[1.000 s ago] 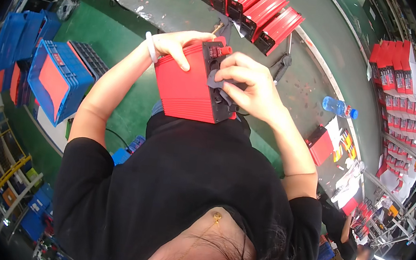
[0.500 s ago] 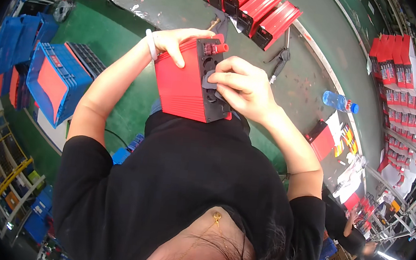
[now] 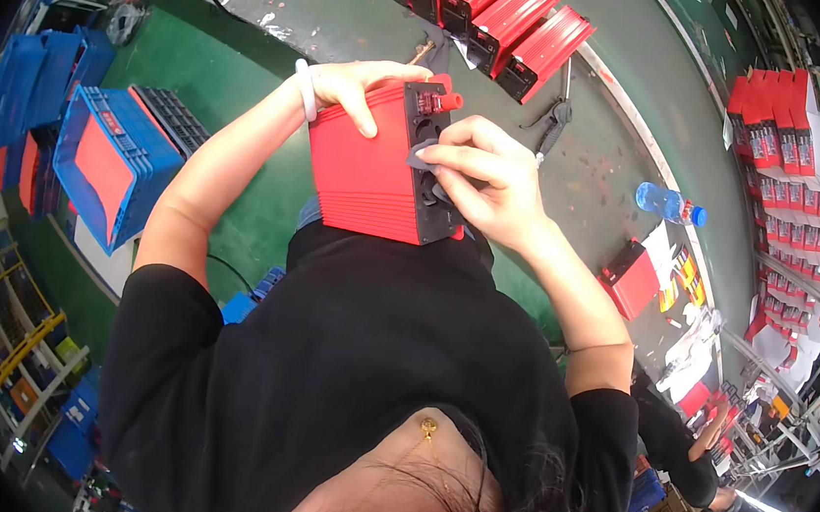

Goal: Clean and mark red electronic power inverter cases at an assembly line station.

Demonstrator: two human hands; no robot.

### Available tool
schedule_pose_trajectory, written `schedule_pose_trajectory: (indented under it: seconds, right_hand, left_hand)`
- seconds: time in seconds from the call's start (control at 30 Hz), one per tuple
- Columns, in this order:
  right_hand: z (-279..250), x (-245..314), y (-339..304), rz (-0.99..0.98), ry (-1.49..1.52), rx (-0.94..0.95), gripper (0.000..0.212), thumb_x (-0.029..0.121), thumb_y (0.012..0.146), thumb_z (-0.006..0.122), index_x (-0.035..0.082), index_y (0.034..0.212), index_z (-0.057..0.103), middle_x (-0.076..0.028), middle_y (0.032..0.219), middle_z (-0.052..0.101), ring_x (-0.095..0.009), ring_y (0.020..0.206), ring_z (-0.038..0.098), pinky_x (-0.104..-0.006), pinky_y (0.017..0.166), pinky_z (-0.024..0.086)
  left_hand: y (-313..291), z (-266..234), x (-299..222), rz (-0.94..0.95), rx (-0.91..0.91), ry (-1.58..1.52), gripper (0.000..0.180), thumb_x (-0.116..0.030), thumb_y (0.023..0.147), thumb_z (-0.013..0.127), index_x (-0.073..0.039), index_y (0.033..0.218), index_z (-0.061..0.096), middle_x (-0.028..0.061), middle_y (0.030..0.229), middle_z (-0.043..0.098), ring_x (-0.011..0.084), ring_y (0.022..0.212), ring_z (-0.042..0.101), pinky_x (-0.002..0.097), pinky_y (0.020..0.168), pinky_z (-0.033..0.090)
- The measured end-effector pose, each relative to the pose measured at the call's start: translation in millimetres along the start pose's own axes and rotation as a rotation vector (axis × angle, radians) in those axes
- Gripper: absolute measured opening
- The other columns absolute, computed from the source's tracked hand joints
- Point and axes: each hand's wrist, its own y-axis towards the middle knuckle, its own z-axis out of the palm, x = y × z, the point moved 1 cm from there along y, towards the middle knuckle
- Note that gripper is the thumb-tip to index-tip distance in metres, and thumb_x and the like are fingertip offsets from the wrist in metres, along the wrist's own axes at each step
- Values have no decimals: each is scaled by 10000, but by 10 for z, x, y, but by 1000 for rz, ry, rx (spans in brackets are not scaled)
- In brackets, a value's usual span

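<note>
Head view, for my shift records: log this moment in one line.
left grip: holding red box; right grip: pinching grey cloth at black end panel; bench: red units

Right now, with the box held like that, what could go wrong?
Two risks:
1. Drop: the left hand grips the red box near its upper end, in front of the belly. If that grip slips, the box might fall; I can't tell whether the lap carries any weight.
2. Snag: the right hand pinches a grey cloth against the black end, near a red knob. The cloth might catch on it.
</note>
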Motion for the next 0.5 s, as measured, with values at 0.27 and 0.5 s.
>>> schedule_pose_trajectory:
  seconds: [0.27, 0.5]
  right_hand:
    - [-152, -85, -70, -118, -179, 134, 223, -59, 683, 655, 38, 883, 671, -62, 828, 586, -194, 738, 598, -282, 614, 490]
    - [-746, -780, -294, 345, 1062, -69, 278, 225, 876, 605, 35, 1056, 509, -62, 735, 567, -124, 617, 519, -267, 544, 429]
  left_hand:
    - [-23, -46, 65, -5, -5, 51, 1148, -74, 466, 884, -20, 1427, 259, 95, 1471, 288, 193, 1330, 317, 358, 1107, 253]
    - [-34, -366, 222, 122, -13, 249, 1165, -242, 473, 909, 13, 1416, 274, 108, 1436, 347, 188, 1318, 311, 335, 1107, 213]
